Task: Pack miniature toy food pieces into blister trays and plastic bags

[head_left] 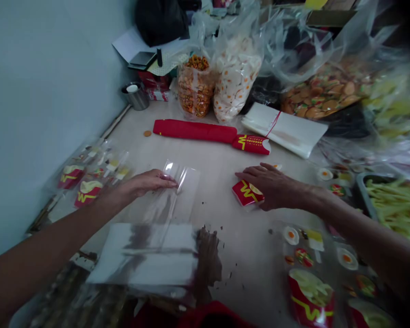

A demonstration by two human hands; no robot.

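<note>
1. Red carton (245, 193), one, yellow zigzag print; lies on the tabletop (218, 182) to the right of the clear bag (187, 193), with bare surface between; long axis uncertain, being partly covered by the right hand (271, 184), the nearer of the two.
2. Right hand, one; fingers spread loosely over the carton, pointing left; whether its grip is closed on it, cannot tell.
3. Left hand (152, 181), one; grip pinched, thumb to fingers, on the clear bag at its left side; bag's long axis runs near to far, slightly aslant.
4. Bag stack (150, 259), one, near edge, left of centre; sheets uncountable.
5. Long red roll (195, 131), one, far side, lying left to right; a printed carton (251, 143), one, at its right end.
6. Banded bundle of sleeves (294, 132), one, far right; red band, one.
7. Filled packs with red cartons: left group (88, 193), two evident; right group (312, 296), two evident, more possible.
8. Tray (363, 191) of pale strips, one, right; metal cup (139, 99), one, far left; brown disc (147, 133), one, left of the roll.
</note>
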